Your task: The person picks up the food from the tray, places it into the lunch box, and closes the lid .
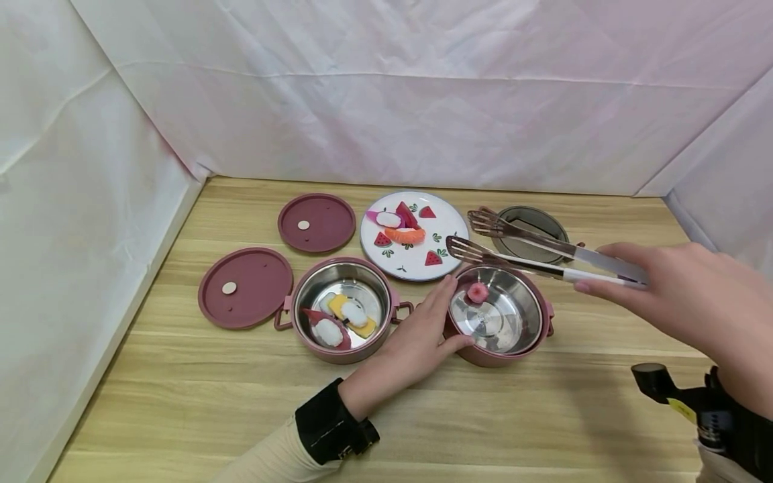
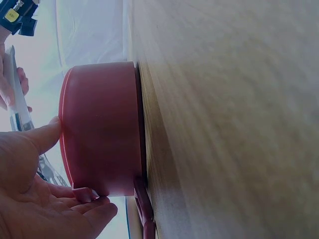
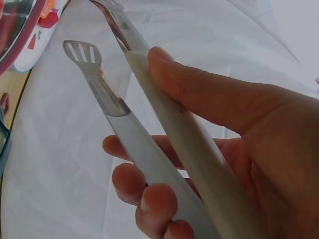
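White cloth [image 1: 423,127] hangs behind the wooden table [image 1: 181,402]. From the head, the right hand [image 1: 682,288] wraps its grip round the tongs [image 1: 594,278], held near the right pot [image 1: 492,359], tips apart; the left hand [image 1: 417,342] rests, fingers spread, against that pot. Left wrist: the pot looks stiff, its smooth wall probably slippery, the rim [image 2: 65,94] a surer hold. Right wrist: the tongs seem light and springy, best squeezed mid-handle.

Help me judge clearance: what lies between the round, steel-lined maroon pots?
The head view shows the left hand, touching the right pot, and the left pot's maroon loop handle.
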`<state>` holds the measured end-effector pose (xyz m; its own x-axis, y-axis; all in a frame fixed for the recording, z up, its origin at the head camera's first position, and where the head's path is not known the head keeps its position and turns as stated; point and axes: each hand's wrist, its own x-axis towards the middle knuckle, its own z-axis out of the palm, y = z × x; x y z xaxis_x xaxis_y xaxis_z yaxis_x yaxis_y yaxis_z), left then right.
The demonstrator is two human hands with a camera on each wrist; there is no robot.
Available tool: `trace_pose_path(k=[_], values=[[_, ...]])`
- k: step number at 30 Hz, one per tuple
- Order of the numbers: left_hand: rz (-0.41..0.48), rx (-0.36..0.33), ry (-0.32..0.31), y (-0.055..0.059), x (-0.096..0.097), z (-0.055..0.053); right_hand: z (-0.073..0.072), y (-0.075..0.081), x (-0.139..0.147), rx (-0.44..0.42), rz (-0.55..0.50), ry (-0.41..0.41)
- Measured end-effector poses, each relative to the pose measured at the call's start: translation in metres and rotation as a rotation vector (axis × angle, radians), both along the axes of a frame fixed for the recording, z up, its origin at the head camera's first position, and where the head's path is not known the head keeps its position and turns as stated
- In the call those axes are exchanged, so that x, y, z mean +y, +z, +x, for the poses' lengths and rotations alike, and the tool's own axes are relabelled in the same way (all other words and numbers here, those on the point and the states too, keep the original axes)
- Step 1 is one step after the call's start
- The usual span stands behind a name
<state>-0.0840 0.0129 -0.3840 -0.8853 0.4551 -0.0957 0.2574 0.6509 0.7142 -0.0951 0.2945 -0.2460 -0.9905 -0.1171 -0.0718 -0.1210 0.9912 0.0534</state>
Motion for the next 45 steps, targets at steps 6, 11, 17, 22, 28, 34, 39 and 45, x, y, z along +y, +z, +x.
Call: trace_pose_path(k=[6,11,17,22,28,34,39,45], values=[[0.016,-0.002,-0.006,0.001,-0.001,0.001,-0.009,0.001,-0.009,-0.023,0.015,0.007],[0.014,0.0,-0.007,0.0,-0.002,0.002,-0.019,0.002,-0.016,-0.02,-0.006,0.046],[0.017,0.005,-0.007,-0.001,-0.002,0.002,-0.032,0.0,-0.025,-0.017,0.011,0.118],[0.015,0.004,-0.007,-0.002,-0.002,0.003,-0.043,0.0,-0.03,-0.013,0.012,0.16],[0.017,0.0,-0.007,-0.001,-0.002,0.003,-0.056,-0.002,-0.04,-0.01,0.006,0.21],[0.014,0.007,-0.007,-0.001,-0.002,0.002,-0.066,-0.005,-0.05,-0.023,0.021,0.234],[0.014,0.013,-0.01,-0.001,-0.002,0.002,-0.074,-0.006,-0.058,-0.042,0.03,0.233],[0.019,0.013,-0.015,-0.001,-0.002,0.001,-0.081,-0.007,-0.066,-0.041,0.052,0.264]])
